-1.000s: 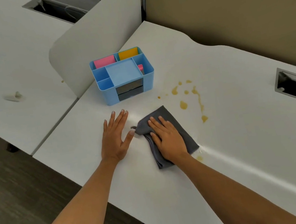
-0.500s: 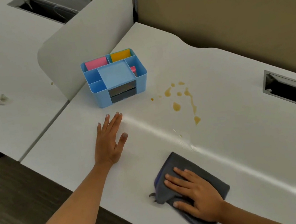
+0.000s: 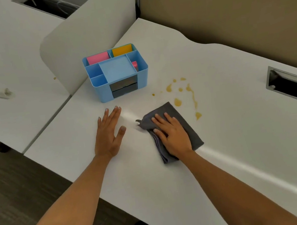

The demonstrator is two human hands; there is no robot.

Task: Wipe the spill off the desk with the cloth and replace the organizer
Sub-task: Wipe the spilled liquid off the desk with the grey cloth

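Returned from the near edge of the bench (image 3: 237, 157) since half a second ago: right hand (image 3: 174, 133) and grey cloth (image 3: 163, 113), now back beside the spill (image 3: 183, 95); left hand (image 3: 108, 133) unchanged in place.

Nearest: two bare forearms reaching in from the lower frame edge. Left hand flat on the bench, palm down, fingers spread, grip apart, holding nothing. Right hand flat on the folded cloth, fingers extended and pressing down, grip apart, not clenched. Cloth lying on the bench just right of the left hand, apart from it, with a small loop or tag at its left corner.

Beyond: spill of amber drops and streaks just past and to the right of the cloth; far corner of the cloth close to the nearest drop, contact not determinable.

Farther: blue organizer (image 3: 116, 72) upright on the bench, left of the spill, near the white divider panel (image 3: 89, 30). Pink and yellow items in its rear compartments. Dark drawer fronts facing the person.

Far right: recessed cable slot (image 3: 294, 84) in the bench surface.
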